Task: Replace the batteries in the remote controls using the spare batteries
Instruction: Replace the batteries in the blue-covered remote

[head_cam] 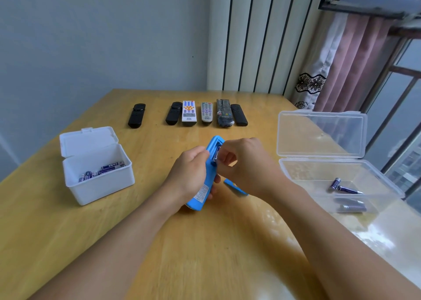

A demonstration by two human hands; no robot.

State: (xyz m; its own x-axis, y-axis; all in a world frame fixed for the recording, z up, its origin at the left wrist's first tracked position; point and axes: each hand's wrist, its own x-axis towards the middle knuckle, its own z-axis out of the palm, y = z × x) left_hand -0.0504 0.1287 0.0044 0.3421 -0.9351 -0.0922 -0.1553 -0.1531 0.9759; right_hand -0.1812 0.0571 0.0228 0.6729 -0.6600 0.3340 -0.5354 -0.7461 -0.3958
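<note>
Left hand (pixel 190 172): curled round the blue remote (pixel 206 176), holding it back-side up and tilted above the counter (pixel 205 242).
Right hand (pixel 241 163): fingers bent, fingertips (pixel 222 159) pinching a battery (pixel 216 154) at the remote's open compartment near its far end.
Battery: blue and white, lying lengthwise in the compartment; whether it is fully seated cannot be told.
Blue remote: at the middle of the counter, between the two boxes, with a white label low on its back.
Cover (pixel 235 188): a blue piece lying on the counter just right of the remote, partly hidden under the right wrist.
White box (pixel 98 183): on the left of the counter, lid hinged back and standing open, several batteries (pixel 102 171) lying loose inside.
Clear box (pixel 337 185): on the right of the counter, lid upright, a few batteries (pixel 345 187) lying on its floor.
Row of remotes: six along the far side of the counter, all face up, well apart from the hands.
Row order from left: a black remote (pixel 136 115) set alone, then a second black one (pixel 174 113), a white one (pixel 189 112), a grey one (pixel 206 112), a dark wrapped one (pixel 224 112) and a last black one (pixel 238 115) close together.
Surroundings: curtain (pixel 341 67) and window at the right, plain wall behind.
</note>
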